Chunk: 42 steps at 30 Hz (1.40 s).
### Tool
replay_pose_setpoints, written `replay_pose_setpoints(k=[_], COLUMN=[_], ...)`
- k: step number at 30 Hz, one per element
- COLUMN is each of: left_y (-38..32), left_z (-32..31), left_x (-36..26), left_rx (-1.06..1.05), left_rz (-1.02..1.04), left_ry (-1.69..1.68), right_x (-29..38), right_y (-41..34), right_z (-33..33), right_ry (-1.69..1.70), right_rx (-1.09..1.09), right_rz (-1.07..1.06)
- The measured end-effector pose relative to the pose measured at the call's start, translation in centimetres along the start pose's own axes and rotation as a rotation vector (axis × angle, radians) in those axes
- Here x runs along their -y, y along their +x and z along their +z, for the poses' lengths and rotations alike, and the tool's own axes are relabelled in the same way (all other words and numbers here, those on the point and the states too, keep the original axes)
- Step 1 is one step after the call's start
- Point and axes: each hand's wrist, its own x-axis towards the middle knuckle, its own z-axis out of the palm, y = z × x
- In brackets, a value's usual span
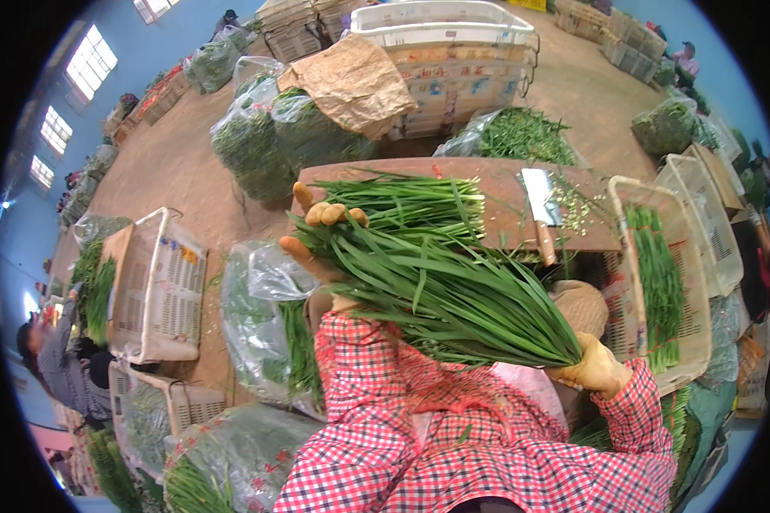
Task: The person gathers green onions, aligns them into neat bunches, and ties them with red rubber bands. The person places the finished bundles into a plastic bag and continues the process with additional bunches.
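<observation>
A large loose bundle of garlic chives (436, 288) stretches between my hands, above my lap and the near edge of a wooden board (507, 208). My gloved right hand (587, 367) grips it at the lower right end. At the other end, my gloved left hand (324, 224) has its thumb and fingers spread, with leaves against the palm; how firmly it holds them is hidden. Behind the bundle, another pile of chives (410, 199) lies on the board, pale stem ends to the right. A cleaver (541, 208) with a wooden handle rests beside scattered pale stem trimmings (577, 211).
On the right, a plastic crate (696, 320) contains tied chive bundles (654, 282). Stacked crates (455, 83) and bagged greens (263, 147) stand beyond the board. A clear bag (250, 320) of greens sits at my left, near another crate (173, 288). A person (70, 365) works farther left.
</observation>
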Motion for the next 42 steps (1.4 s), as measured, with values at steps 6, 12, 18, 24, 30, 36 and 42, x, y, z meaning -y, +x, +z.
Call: replay_pose_setpoints(k=[6,12,18,24,30,36,42], left_y=[3.2,5.0,0.9,-3.6,-2.4,-2.7,-4.0], left_z=[0.5,4.1,11.2,17.1,12.9,10.6,10.2], left_x=[-1.9,-1.6,7.5,20.7,19.8,15.1,14.3], left_rx=[-0.016,0.290,0.527,0.211,-0.100,-0.381,-0.512], left_rz=[0.004,-0.109,-0.785,-1.072,-0.620,-0.546,-0.555], left_ry=[0.243,0.195,0.039,0.202,0.565,0.393,0.792], right_x=[-0.1,4.9,9.4,10.3,8.6,7.5,4.7], right_y=[-4.8,-8.0,-9.3,-4.2,4.1,8.4,11.3], right_z=[-6.2,-13.4,-15.3,-10.2,-1.4,4.3,7.7], right_ry=[-0.238,-0.866,-1.246,-1.304,-1.078,-0.825,-0.537], right_rx=[-0.432,-0.670,-0.951,-1.479,-1.572,-1.360,-1.195], right_rz=[-0.346,-0.374,-0.234,-0.467,-0.783,-0.961,-0.898])
